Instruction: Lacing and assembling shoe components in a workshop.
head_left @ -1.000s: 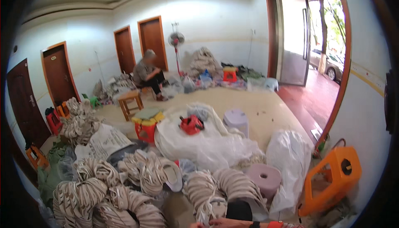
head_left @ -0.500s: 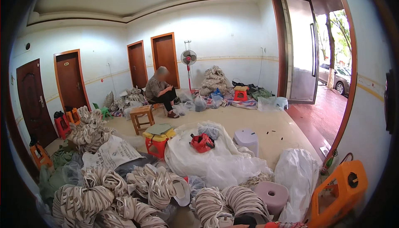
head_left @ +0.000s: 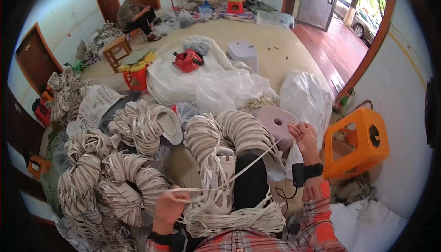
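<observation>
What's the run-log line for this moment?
left hand: holding lace | right hand: holding lace | shoe upper: between hands | lace bundle: at upper's near end

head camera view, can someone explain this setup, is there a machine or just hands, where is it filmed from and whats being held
There is no robot here, just a person's two bare hands. The view comes from a wide fisheye camera worn on that person's head, looking down, so straight edges bend near the rim. The left hand and right hand each pinch pale lace; a strand slants between them. A bundle of laces lies against the plaid shirt. In front are curved rows of shoe uppers, with more piled to the left. An orange stool is at the right, and another person sits farther back.
</observation>
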